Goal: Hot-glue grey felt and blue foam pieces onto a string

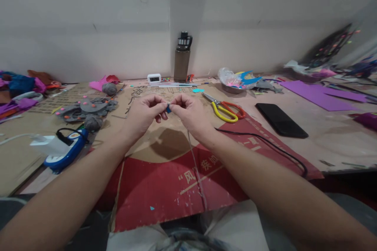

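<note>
Small blue piece [168, 108]: sitting between the two sets of fingertips, above the cardboard [165, 180]. The left hand [150, 109] is pinching it from one side, thumb against forefinger; the right hand [187, 110] is pinching it from the other. Neither is letting go.

Progress, as judged: the piece is being handled in the air, so picking up is done and setting down is remaining. How much is finished on the piece itself I cannot tell (the fingertips are covering most of it).

Below the right fingers, a pale thin strand [193, 153] is running down towards the near edge; whether it is joining the piece is unclear. Just beyond the fingers, to their right, a turquoise scrap [198, 90] is lying near the scissors [226, 110], which are resting unheld. Farther right, a phone [281, 120] is lying flat. Left of the fingers, grey pieces with coloured dots [93, 106] are lying heaped.
</note>
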The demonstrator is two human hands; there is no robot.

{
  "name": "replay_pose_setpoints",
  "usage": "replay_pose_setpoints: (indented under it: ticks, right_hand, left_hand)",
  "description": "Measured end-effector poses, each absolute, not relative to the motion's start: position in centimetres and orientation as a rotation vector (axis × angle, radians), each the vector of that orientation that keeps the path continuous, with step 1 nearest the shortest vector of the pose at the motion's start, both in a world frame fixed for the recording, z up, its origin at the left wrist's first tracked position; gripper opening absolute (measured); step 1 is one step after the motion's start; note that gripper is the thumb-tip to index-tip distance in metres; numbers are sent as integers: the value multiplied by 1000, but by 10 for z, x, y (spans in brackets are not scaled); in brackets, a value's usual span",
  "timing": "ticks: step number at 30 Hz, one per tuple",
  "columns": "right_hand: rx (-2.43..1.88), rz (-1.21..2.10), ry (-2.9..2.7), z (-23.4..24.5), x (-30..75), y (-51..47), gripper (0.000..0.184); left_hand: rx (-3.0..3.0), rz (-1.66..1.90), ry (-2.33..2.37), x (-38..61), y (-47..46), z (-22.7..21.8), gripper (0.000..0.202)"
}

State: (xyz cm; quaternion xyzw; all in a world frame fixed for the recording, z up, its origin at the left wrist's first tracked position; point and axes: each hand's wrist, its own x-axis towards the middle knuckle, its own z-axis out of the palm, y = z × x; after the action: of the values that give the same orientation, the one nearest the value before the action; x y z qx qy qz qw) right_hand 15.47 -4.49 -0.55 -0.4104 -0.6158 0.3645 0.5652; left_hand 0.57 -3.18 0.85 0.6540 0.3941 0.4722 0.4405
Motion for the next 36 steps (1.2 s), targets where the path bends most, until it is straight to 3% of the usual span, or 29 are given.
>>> replay_pose_setpoints:
  ticks: [12,17,26,32,36]
  right_hand:
    - [-899,1060,-1225,-13,154,-35,12]
    - [-908,1081,-1272,-15,152,-38,25]
    - [-973,824,-1388,-16,156,-35,16]
    - [-887,843,-1506,-11,153,-43,14]
    - [-760,790,-1752,-6,157,-45,22]
  left_hand:
    - [1482,1164,893,12,-28,1,21]
    - [1506,1236,971,10,-28,2,19]
    - [1694,1352,1096,9,-30,5,13]
    - [1803,1446,1174,5,-28,6,9]
    - [1797,1488,1164,3,-26,6,5]
